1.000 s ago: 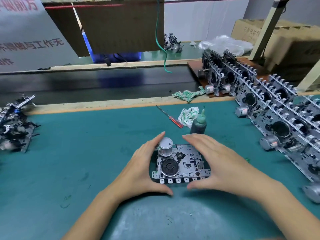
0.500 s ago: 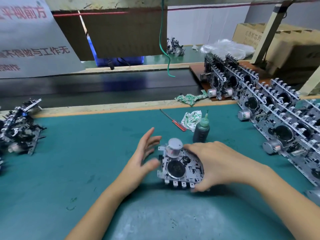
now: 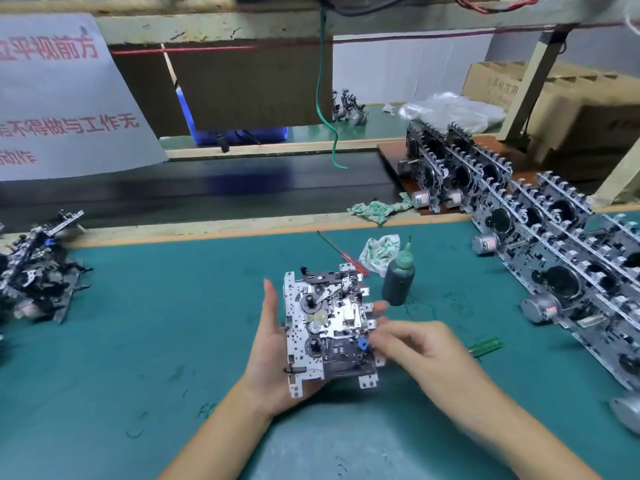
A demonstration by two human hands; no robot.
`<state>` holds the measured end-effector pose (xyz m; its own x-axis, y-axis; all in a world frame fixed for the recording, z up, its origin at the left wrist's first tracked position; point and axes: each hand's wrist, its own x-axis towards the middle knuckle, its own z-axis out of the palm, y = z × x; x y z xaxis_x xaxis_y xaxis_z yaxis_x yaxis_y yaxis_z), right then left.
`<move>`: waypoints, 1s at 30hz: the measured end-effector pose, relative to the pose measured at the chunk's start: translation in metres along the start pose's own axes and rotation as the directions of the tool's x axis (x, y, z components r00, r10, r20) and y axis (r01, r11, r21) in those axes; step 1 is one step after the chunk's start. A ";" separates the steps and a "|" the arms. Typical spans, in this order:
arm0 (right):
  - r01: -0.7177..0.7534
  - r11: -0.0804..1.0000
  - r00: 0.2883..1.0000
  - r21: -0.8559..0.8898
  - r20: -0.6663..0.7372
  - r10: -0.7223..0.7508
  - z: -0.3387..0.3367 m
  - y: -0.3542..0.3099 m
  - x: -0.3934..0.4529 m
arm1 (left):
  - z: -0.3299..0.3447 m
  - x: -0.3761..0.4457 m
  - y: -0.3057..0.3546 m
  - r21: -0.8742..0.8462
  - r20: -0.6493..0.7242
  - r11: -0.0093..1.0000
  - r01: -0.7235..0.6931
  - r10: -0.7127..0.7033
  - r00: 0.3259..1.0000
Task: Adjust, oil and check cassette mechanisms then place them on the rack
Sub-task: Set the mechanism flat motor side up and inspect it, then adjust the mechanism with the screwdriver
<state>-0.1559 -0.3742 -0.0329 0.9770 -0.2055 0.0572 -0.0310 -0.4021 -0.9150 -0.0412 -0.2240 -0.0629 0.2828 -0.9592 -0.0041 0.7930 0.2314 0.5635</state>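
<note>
Holding the cassette mechanism (image 3: 329, 327) up off the green desk (image 3: 156, 323), we have it lying across our left hand (image 3: 273, 355), component side facing us; the left palm is underneath, the thumb lies straight along the left edge and the fingertips (image 3: 379, 308) show past the right edge, so the fingers look spread and cradling rather than clamped; our right hand (image 3: 415, 344) reaches in from the right with loosely curled fingers at the small blue part near the right edge; that hand is blurred, so we cannot tell whether it pinches the part or only touches it.

We judge this to be the adjusting or checking step, not yet the oiling; the green oil bottle (image 3: 398, 278) stands upright on the desk just beyond the mechanism, untouched, with the red-handled screwdriver (image 3: 346, 254) and a crumpled cloth (image 3: 375, 249) beside it.

The next move probably calls for a steady left hand while the right works the small lever or reaches for the bottle; the rack (image 3: 554, 271) of finished mechanisms on the right is where this one likely goes once checked; a pile of other mechanisms (image 3: 38, 271) sits far left.
</note>
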 end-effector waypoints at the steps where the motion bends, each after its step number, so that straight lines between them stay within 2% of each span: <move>1: 0.062 0.979 0.994 -0.193 -0.079 -0.078 -0.009 0.006 -0.004 | -0.002 0.000 0.000 -0.027 -0.025 1.000 -0.008 0.008 1.000; 2: 0.103 0.910 0.986 -0.403 -0.080 -0.147 -0.020 0.010 -0.008 | -0.005 -0.001 0.000 -0.031 -0.070 0.999 -0.019 0.017 0.997; 4: 0.097 0.741 0.994 -0.665 0.021 -0.112 -0.042 0.022 -0.015 | -0.010 0.002 -0.002 -0.011 -0.181 0.999 -0.051 0.048 0.982; 7: 0.121 0.559 0.983 -0.820 0.177 0.048 -0.062 0.039 -0.017 | -0.013 0.007 -0.004 -0.022 -0.289 0.999 -0.033 0.025 0.957; 10: 0.134 0.428 0.983 -0.894 0.174 0.057 -0.067 0.041 -0.007 | -0.016 0.008 -0.003 -0.069 -0.344 0.998 -0.006 -0.018 0.939; 11: 0.132 0.462 0.982 -0.877 0.180 0.061 -0.068 0.040 -0.003 | -0.015 0.008 -0.003 -0.091 -0.351 0.996 -0.011 -0.022 0.936; 12: 0.097 0.597 0.978 -0.797 0.189 0.093 -0.068 0.037 0.002 | -0.015 0.008 -0.003 -0.108 -0.356 0.994 -0.017 -0.022 0.934; 13: 0.033 0.778 0.967 -0.627 0.218 0.135 -0.066 0.033 0.007 | -0.014 0.008 -0.002 -0.119 -0.363 0.993 -0.019 -0.025 0.932; 14: -0.030 0.908 0.950 -0.418 0.270 0.155 -0.062 0.028 0.013 | -0.014 0.008 -0.002 -0.126 -0.365 0.992 -0.015 -0.032 0.930; 15: -0.088 0.965 0.930 -0.246 0.327 0.168 -0.057 0.022 0.018 | -0.015 0.008 -0.002 -0.127 -0.364 0.992 -0.007 -0.040 0.931; 16: -0.134 0.980 0.913 -0.145 0.368 0.179 -0.050 0.017 0.024 | -0.015 0.008 -0.002 -0.124 -0.362 0.992 0.002 -0.047 0.931; 20: -0.197 0.980 0.898 0.026 0.407 0.169 -0.029 0.009 0.048 | -0.019 0.009 -0.002 -0.141 -0.379 0.989 0.030 -0.082 0.922; 24: -0.311 0.921 0.854 0.234 0.494 0.163 -0.022 0.015 0.043 | -0.023 0.010 -0.002 -0.150 -0.405 0.988 0.042 -0.100 0.909; 26: -0.389 0.893 0.820 0.228 0.527 0.223 -0.021 0.017 0.039 | -0.024 0.011 -0.002 -0.136 -0.419 0.990 0.049 -0.102 0.902; 30: -0.426 0.889 0.783 0.167 0.561 0.270 -0.017 0.016 0.037 | -0.022 0.012 0.000 -0.098 -0.429 0.993 0.071 -0.107 0.897</move>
<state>-0.1241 -0.4037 -0.0385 0.8749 0.2308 -0.4257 -0.4083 -0.1210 -0.9048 -0.0257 -0.2322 -0.0813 0.4004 -0.8155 -0.4178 0.8600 0.1771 0.4785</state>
